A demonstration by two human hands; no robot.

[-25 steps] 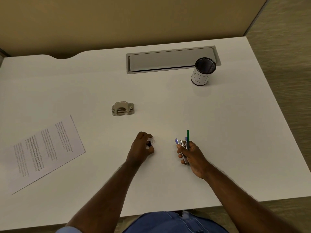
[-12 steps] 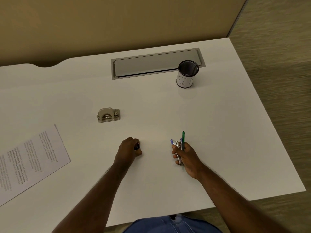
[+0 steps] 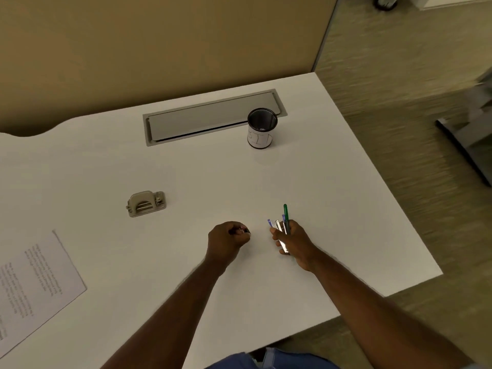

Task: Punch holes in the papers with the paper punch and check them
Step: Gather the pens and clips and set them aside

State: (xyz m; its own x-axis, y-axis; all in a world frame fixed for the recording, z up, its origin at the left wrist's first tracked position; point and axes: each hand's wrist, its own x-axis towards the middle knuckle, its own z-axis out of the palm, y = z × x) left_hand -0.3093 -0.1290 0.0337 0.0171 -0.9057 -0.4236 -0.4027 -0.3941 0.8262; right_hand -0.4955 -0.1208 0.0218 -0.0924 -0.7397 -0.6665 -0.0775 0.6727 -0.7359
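Paper punch [image 3: 146,203], a small beige lever-type tool, sits on the white counter [image 3: 332,209] at left of centre in the frame, untouched and well apart from both hands. It appears rigid and fairly dense for its size, unlikely to slip; judged from its shape, it is best taken across the body with the base flat, and pressed on the top lever. Printed paper [image 3: 34,286] lies flat at the lower left edge of the frame, partly cut off, well apart from the punch. A single sheet is light, limp and easily creased, so it is best lifted by an edge or slid along the counter.

Left hand [image 3: 228,242], at lower centre, has its grip curled closed around a small dark object [image 3: 243,230] with a pale glint; what the object is cannot be told. Right hand [image 3: 292,242], just beside it, has its grip wrapped around a bundle of pens [image 3: 282,225], a green one standing tallest. A dark mesh cup [image 3: 261,129] stands at upper centre, in front of a grey cable hatch [image 3: 207,118]. Punching appears not yet begun.
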